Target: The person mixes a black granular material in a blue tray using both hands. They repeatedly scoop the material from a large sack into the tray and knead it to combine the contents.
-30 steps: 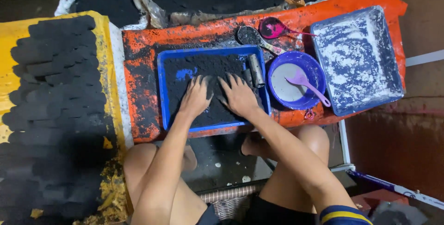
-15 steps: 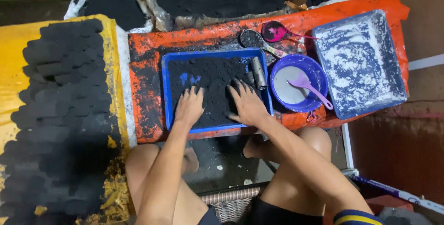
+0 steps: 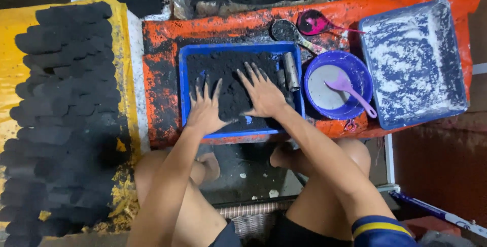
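Hands blackened with soot press flat into dark powder (image 3: pixel 231 74) filling a blue tray (image 3: pixel 183 89) on an orange-painted bench (image 3: pixel 162 74). The left hand (image 3: pixel 205 111) lies palm down at the tray's near left, fingers spread and gripping nothing; the right hand (image 3: pixel 264 92) lies beside it, also open and flat, fingers fanned toward the tray's far edge. A short metal tube (image 3: pixel 290 71) stands against the tray's right wall, just beside the right hand. To the right sits a purple bowl (image 3: pixel 352 107) holding a lilac spoon (image 3: pixel 350 92), and beyond it a large blue tray dusted with white powder (image 3: pixel 413 61). Two dirty spoons (image 3: pixel 299 29) rest behind the bowl. Rows of black briquettes (image 3: pixel 66 105) cover a yellow sheet (image 3: pixel 10 74) at left.
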